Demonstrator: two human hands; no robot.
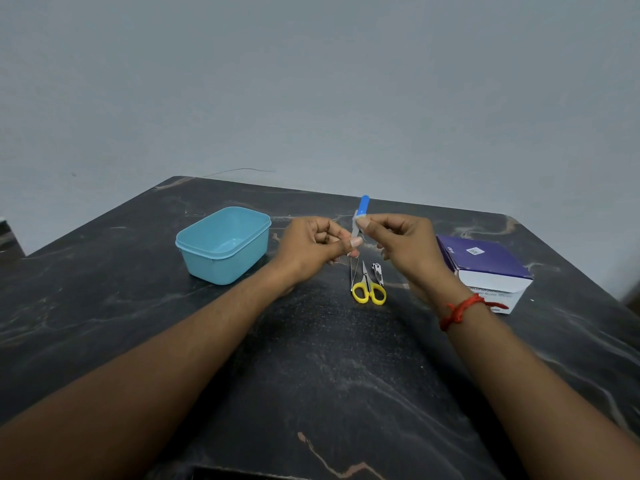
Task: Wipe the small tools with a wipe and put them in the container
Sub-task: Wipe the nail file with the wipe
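Blue container (223,244) apparently holds nothing.

Both hands, left (313,245) and right (398,242), raised together (fingers pinched).

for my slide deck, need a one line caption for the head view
Both hands hold a blue-handled tool above scissors beside a container.

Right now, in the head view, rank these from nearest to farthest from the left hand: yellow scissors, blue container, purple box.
From the left hand:
1. Yellow scissors, just right and below.
2. Blue container, to its left.
3. Purple box, far right, beyond the right hand.
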